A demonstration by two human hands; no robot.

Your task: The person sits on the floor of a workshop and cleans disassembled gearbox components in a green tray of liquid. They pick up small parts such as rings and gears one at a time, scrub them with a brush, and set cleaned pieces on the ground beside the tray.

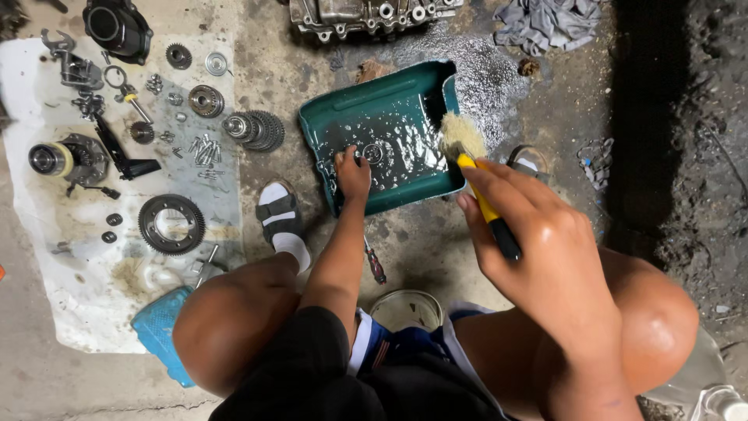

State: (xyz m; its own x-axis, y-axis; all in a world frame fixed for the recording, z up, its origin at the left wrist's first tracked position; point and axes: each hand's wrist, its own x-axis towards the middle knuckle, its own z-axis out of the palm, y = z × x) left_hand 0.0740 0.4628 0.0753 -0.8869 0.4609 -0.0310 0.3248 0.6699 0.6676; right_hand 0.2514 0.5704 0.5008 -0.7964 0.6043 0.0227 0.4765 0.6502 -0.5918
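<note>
Left hand (352,173) pinches a small round part (372,153) in the wet green tray (366,101), frame centre. Right hand (538,234) grips a yellow brush (475,175) at the tray's right edge.

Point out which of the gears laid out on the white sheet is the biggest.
The large ring gear at the sheet's near edge, beside the sandalled foot. It is an open toothed ring, far wider than the small gears farther up.

A tray (389,132) sits on the floor (436,249); left of the tray, gears (255,129) lie on a sheet (47,257); behind the tray, an engine casing (366,15).
</note>
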